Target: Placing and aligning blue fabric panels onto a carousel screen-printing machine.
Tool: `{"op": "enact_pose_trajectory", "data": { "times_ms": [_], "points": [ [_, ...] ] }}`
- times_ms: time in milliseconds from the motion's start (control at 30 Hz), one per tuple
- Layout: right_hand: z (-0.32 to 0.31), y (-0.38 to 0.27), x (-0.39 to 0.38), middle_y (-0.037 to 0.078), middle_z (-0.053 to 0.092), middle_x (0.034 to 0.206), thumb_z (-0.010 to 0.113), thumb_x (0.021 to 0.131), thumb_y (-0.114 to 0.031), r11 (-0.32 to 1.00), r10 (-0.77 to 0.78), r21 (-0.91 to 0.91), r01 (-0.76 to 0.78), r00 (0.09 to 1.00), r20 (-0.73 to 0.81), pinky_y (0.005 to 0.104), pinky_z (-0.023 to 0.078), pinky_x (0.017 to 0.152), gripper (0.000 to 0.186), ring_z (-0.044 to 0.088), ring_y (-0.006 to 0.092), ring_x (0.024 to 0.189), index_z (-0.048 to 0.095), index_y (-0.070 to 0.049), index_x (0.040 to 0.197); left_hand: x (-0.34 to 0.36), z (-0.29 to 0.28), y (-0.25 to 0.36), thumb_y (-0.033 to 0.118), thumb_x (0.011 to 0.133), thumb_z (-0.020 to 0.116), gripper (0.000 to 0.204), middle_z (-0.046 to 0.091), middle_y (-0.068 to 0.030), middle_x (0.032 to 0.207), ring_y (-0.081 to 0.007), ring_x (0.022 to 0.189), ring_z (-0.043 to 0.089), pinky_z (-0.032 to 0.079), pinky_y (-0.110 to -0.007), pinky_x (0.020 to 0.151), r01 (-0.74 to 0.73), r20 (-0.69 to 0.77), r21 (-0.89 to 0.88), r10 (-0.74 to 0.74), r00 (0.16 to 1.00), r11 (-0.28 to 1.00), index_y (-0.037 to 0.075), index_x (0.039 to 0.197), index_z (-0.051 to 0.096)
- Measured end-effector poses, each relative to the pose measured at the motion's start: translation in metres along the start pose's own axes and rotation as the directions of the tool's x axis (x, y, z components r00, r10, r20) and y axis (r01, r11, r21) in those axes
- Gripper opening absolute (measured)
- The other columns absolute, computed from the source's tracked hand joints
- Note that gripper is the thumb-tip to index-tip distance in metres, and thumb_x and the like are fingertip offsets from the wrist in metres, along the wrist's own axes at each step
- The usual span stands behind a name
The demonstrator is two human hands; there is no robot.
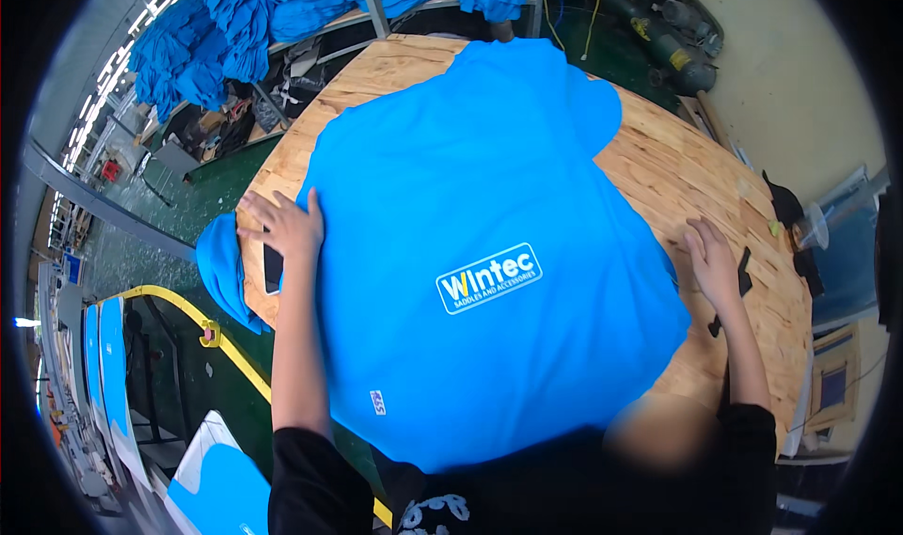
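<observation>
A bright blue shirt (pixel 451 187) lies spread and lightly wrinkled over the wooden table, its lower end reaching my body. A white-framed printed logo and a small printed patch mark its surface. My left hand (pixel 287 225) rests at the shirt's left edge with its fingers spread, partly over the bare wood. Under that wrist shows part of a flat dark thing (pixel 273 270), which looks like a phone. To the right of the shirt, my right hand (pixel 713 258) is over the wood, fingers apart and nothing in them. Blue fabric (pixel 224 272) hangs over the table's left edge.
The round-edged wooden table (pixel 687 164) carries small black items (pixel 744 272) beyond my right hand. Heaped blue garments (pixel 310 4) fill a rack at the back. A yellow rail (pixel 240 361) curves past at left, near boards with blue pieces (pixel 221 483). Dark cylinders (pixel 668 41) lie back right.
</observation>
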State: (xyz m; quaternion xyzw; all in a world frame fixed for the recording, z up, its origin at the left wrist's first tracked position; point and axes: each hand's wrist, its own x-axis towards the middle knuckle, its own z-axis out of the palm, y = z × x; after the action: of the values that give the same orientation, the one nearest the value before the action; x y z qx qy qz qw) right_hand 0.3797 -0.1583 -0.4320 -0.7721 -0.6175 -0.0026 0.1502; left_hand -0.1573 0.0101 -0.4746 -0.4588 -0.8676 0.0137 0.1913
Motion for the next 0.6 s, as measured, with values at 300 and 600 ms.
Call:
{"op": "enact_pose_trajectory", "data": {
  "times_ms": [300, 600],
  "points": [
    [0.026, -0.012, -0.091, 0.003, 0.056, 0.07, 0.068, 0.077, -0.012, 0.781, 0.002, 0.623, -0.035, 0.999, 0.053, 0.023, 0.04, 0.056, 0.014, 0.048, 0.0092, 0.06, 0.062, 0.0, 0.083, -0.239, -0.093, -0.121, 0.035, 0.08, 0.062, 0.059, 0.007, -0.021, 0.147, -0.0466, 0.133, 0.003, 0.005, -0.061, 0.103, -0.496, -0.288, -0.578, 0.408, 0.867, 0.648, 0.016, 0.132, 0.043],
    [0.041, 0.026, -0.102, 0.001, 0.054, 0.06, 0.061, 0.083, -0.007, 0.706, 0.297, 0.696, -0.133, 0.947, -0.12, 0.0207, 0.034, 0.046, 0.008, 0.044, 0.0042, 0.05, 0.055, -0.003, 0.086, -0.359, -0.078, -0.254, 0.017, 0.085, 0.057, 0.035, 0.028, -0.0164, 0.141, -0.0338, 0.13, 0.022, 0.024, -0.045, 0.103, -0.023, 0.017, -0.748, 0.054, 0.998, 0.663, 0.006, 0.118, 0.052]
  ]
}}
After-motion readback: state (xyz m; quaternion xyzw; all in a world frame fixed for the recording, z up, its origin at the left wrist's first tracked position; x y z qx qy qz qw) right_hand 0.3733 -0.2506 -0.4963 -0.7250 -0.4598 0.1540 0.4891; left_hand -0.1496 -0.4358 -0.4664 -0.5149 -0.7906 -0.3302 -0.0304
